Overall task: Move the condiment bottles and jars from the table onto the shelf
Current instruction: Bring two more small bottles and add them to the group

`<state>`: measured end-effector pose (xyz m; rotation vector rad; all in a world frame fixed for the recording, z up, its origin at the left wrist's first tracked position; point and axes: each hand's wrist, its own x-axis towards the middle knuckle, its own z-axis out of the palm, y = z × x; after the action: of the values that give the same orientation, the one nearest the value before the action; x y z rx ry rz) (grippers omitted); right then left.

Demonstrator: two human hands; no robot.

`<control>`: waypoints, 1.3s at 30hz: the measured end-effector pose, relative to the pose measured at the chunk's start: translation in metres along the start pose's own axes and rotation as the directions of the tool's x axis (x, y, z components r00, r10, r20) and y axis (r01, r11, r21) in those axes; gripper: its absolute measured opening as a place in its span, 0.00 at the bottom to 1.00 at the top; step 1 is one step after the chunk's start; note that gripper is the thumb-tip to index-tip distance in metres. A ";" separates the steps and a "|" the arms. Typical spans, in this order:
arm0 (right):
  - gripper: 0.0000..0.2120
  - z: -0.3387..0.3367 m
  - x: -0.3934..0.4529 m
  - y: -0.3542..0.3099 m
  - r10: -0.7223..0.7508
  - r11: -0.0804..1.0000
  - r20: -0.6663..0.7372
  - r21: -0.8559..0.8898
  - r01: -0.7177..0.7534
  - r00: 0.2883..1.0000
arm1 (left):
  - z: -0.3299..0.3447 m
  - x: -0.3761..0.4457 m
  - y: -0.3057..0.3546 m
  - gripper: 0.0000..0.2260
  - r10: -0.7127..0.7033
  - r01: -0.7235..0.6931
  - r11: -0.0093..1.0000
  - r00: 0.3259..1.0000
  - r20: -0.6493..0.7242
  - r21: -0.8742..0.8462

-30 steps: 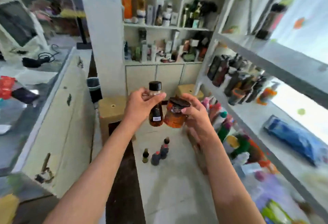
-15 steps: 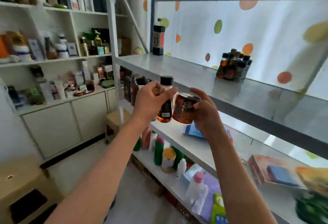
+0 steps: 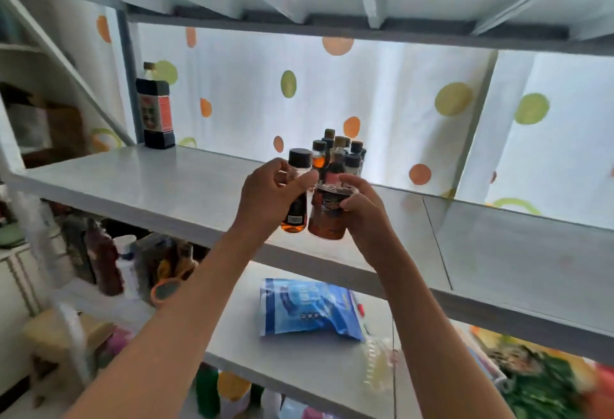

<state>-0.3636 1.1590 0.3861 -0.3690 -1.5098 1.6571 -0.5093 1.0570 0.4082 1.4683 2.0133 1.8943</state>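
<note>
The person is carrying two items to the shelf (image 3: 139,183), which is lying just beyond both hands. The right hand (image 3: 363,209) is grasping a jar (image 3: 327,219); the left hand (image 3: 270,196) is grasping a bottle (image 3: 297,192). Both are hanging above the shelf's front edge. Next, they probably need lowering beside the bottle cluster (image 3: 340,156) behind them.

Viewpoint: we have one wide-angle head view, worn on the person's head.
Direction: we look forward and slightly up, under an upper board, at the pale grey shelf board (image 3: 139,183).
Nearness: the shelf's front edge is close; both forearms reach in from below.
Backdrop: a white dotted curtain (image 3: 382,103) fills the rear.
</note>
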 end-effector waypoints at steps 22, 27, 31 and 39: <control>0.21 -0.027 0.093 0.038 -0.008 0.774 -0.203 -0.621 -0.122 0.979 | 0.061 0.112 -0.121 0.22 -0.007 -0.010 0.999 0.929 0.370 0.046; 0.31 -0.025 0.094 0.049 -0.187 0.610 -0.230 -0.790 -0.070 0.955 | 0.058 0.107 -0.125 0.23 -0.040 -0.030 0.986 0.911 0.410 0.162; 0.27 -0.026 0.099 0.049 -0.220 0.567 -0.279 -0.816 -0.110 0.935 | 0.061 0.107 -0.120 0.24 -0.095 0.029 0.982 0.930 0.356 0.187; 0.41 -0.038 0.109 0.038 0.037 0.744 -0.376 -0.609 -0.277 0.926 | 0.072 0.112 -0.114 0.22 -0.093 0.013 0.965 0.951 0.293 0.262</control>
<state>-0.4167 1.2676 0.3768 -1.1410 -1.7791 1.0404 -0.5985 1.2008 0.3617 1.6215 2.1799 1.3233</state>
